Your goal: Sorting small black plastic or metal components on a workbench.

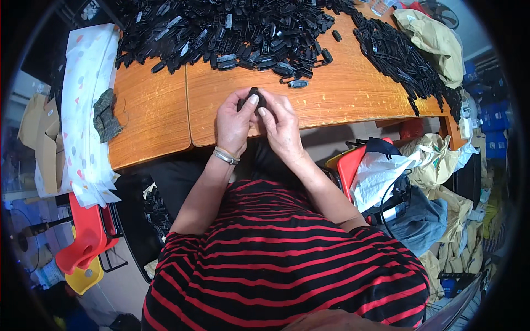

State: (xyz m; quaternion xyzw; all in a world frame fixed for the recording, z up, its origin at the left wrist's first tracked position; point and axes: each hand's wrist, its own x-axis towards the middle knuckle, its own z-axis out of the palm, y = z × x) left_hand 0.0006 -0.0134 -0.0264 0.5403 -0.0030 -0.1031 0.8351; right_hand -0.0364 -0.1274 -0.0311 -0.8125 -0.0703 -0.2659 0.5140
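Hands meet just above the near edge of the wooden table (331, 99), both closed round one small black plastic part (255, 95). The left hand (234, 122), with a metal bangle (226, 156) at the wrist, pinches it with the thumb pressed on top; the right hand (280, 128) wraps its fingers against the other side, so the piece sits gripped between the two, mostly hidden.

Beyond the part, across the far side of the table, lies a big loose heap of black parts (221, 27). To the right of that heap a denser band of black pieces (403, 58) runs along the table's right edge, looking more ordered. A few singles (298, 84) rest between heap and hands.

By my reckoning the work is well short of finished: the loose heap looks the larger share. Left of the hands, on the table, lies a folded grey-green cloth (106, 115).
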